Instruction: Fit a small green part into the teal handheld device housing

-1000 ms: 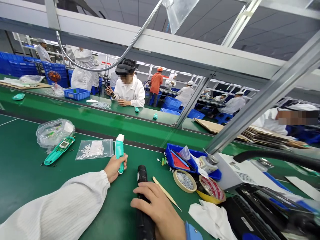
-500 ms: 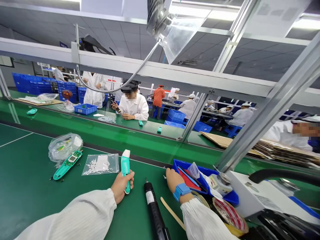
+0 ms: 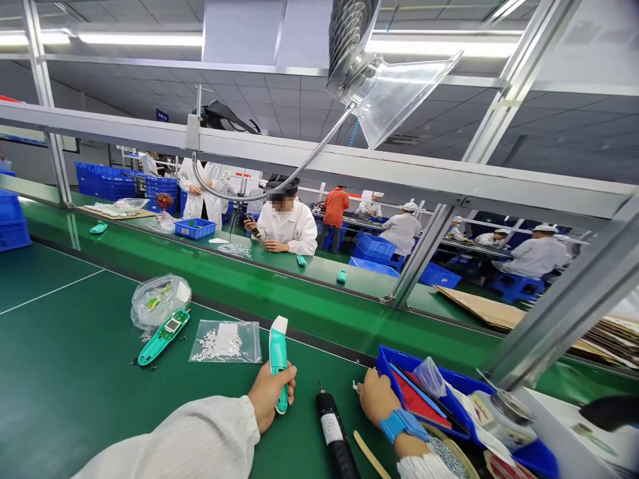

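Upright in my left hand (image 3: 272, 394) is a teal handheld device casing (image 3: 278, 346) with a white tip, my fingers and thumb closed around its lower part. My right hand (image 3: 377, 397), with a blue wrist strap (image 3: 403, 424), is low over the bench beside the blue tray (image 3: 383, 356). Its fingers are pinched together, and a small white piece (image 3: 355, 386) shows at their tips. Between my hands lies a black electric screwdriver (image 3: 332, 429), its bit pointing away from me. A clear bag of small white parts (image 3: 225, 341) lies left of the casing.
An opened teal casing with a circuit board (image 3: 164, 338) lies by a crumpled plastic bag (image 3: 160, 299). A tan strip (image 3: 370, 456) and a bowl of small metal parts (image 3: 446, 458) are near my right wrist. Across the green belt (image 3: 239, 283), a person in white (image 3: 289, 223) works.
My view has swung left and up, so the bench things appear farther right and lower. The teal casing stays in my left hand; my right hand keeps its pinch beside the tray.
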The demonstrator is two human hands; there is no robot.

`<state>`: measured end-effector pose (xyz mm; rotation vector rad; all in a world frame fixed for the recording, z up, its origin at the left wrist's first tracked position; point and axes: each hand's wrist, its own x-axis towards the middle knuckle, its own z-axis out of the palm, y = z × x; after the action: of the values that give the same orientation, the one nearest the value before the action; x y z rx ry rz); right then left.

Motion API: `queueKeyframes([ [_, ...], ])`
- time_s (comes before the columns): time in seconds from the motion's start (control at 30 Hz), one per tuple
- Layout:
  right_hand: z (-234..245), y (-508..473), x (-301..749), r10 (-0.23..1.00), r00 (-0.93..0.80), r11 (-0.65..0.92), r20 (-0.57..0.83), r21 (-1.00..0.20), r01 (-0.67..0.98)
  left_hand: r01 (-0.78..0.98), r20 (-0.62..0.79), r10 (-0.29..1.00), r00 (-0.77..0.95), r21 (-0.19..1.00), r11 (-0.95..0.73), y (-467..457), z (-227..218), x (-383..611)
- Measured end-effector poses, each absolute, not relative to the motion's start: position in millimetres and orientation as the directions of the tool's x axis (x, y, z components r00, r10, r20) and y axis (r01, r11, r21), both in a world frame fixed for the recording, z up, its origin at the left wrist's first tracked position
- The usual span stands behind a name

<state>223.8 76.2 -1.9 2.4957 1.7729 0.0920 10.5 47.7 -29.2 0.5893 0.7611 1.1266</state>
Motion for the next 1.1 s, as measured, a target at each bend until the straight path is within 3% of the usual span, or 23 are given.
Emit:
queueKeyframes([
  [0.2, 1, 70, 227, 0.952, 0.307, -0.304, 0.003, -0.136, 0.943, -0.585, -0.227, 0.942, 0.247, 0.74, 0.332, 49, -28, 11],
  [0.37, 18, 59, 216, 0.947, 0.269, -0.177, 0.177, -0.411, 0.894, -0.619, -0.258, 0.921, 0.291, 0.683, 0.387, 51, -24, 11],
  [0.53, 37, 32, 167, 0.971, 0.116, 0.077, 0.208, -0.733, 0.676, -0.655, -0.3, 0.85, 0.433, 0.543, 0.526, 49, -16, 3],
  [0.63, 40, 14, 136, 0.981, 0.043, 0.141, 0.191, -0.842, 0.521, -0.694, -0.272, 0.836, 0.476, 0.468, 0.547, 46, -11, -1],
  [0.83, 42, -6, 115, 0.977, -0.144, 0.2, 0.16, -0.923, 0.33, -0.721, -0.288, 0.856, 0.429, 0.461, 0.517, 34, -4, 2],
  [0.93, 42, -12, 116, 0.971, -0.157, 0.233, 0.182, -0.867, 0.44, -0.738, -0.267, 0.867, 0.421, 0.454, 0.499, 30, 1, 2],
  [1.1, 42, -22, 110, 0.904, -0.241, 0.422, 0.352, -0.65, 0.632, -0.752, -0.25, 0.868, 0.43, 0.433, 0.497, 28, 7, -2],
])
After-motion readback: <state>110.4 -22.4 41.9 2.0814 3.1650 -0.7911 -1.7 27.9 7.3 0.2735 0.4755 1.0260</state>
